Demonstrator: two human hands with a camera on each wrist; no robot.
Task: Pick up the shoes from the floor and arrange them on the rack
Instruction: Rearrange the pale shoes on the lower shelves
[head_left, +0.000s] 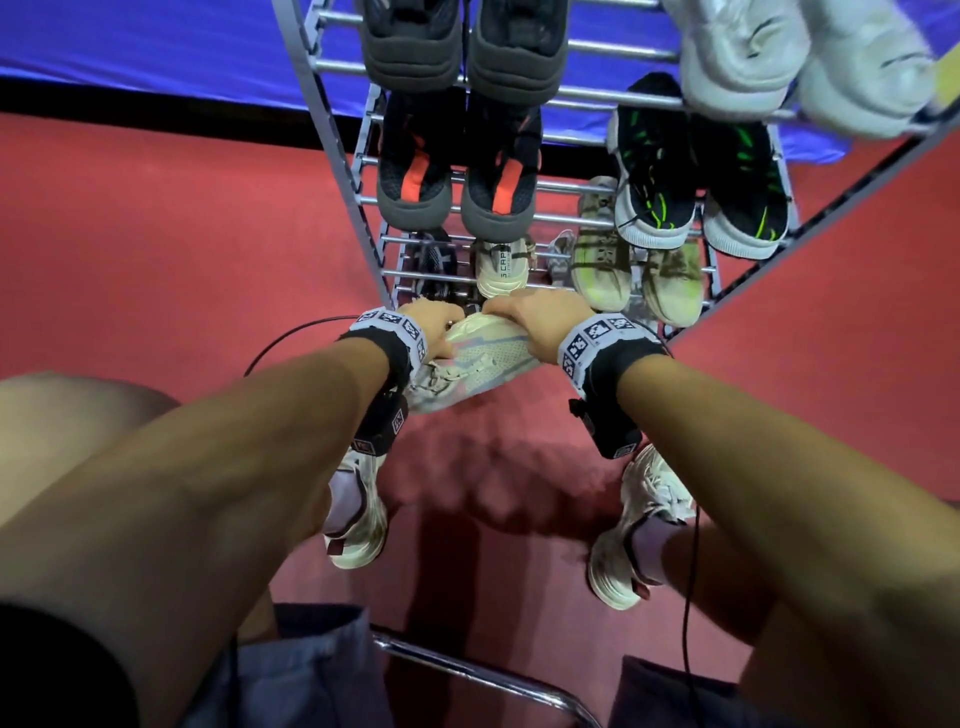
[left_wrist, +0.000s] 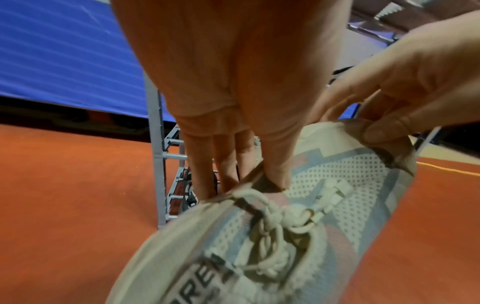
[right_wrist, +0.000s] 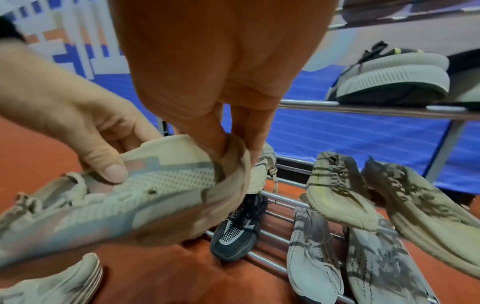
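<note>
While we're crouched at the front of the metal shoe rack (head_left: 340, 171), the only lettering we can make out is "S CAP" on the heel tab of a cream sneaker (head_left: 503, 265) parked on a lower shelf, plus "REN" on the tongue label of the pale mesh sneaker (head_left: 475, 364) we're holding; the rest of that label is cut off.

That mesh sneaker is off the red floor (head_left: 182, 249), just in front of the rack's bottom tiers, toe pointing back at about 7 o'clock. Our left hand (head_left: 434, 325) sits at the shoe's 10 o'clock, thumb pressed on the upper by the laces and fingers curled inside the opening. Our right hand (head_left: 535, 317) is at its 1 o'clock, pinching the heel collar between thumb (left_wrist: 384, 131) and fingers. So both hands are clamped on the one shoe, nearly touching each other.

On the rack at 12 o'clock there's a black pair with orange tongues (head_left: 457, 171), at 1 o'clock a black pair with green laces (head_left: 696, 176), and below them a dirty yellowish knit pair (head_left: 634, 265).
</note>
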